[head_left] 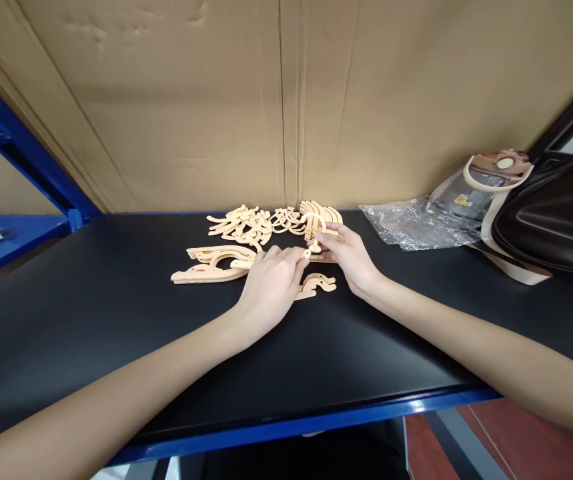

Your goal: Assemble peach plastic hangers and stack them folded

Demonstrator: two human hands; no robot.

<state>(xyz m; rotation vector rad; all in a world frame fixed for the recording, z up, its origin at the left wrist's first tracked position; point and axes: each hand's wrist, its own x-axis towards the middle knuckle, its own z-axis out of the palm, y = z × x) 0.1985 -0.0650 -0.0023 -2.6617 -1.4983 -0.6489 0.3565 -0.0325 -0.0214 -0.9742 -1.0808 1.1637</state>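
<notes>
Over the black surface (286, 380), the left hand (273, 277) pinches a pale piece (307, 254) between its fingers; the right hand (350, 259) has its fingers pinching a curved hook (323, 224).

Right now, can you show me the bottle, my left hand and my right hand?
Bottle (479, 198), head view: on its body.
Left hand (275, 275), head view: on its back.
Right hand (350, 256), head view: on its middle.

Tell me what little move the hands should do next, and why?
I'd probably line up the lower end of the curved hook with the tip of the flat piece. The right hand holds the hook and the left hand the piece, with those ends close together; whether they touch is hard to tell.
</notes>
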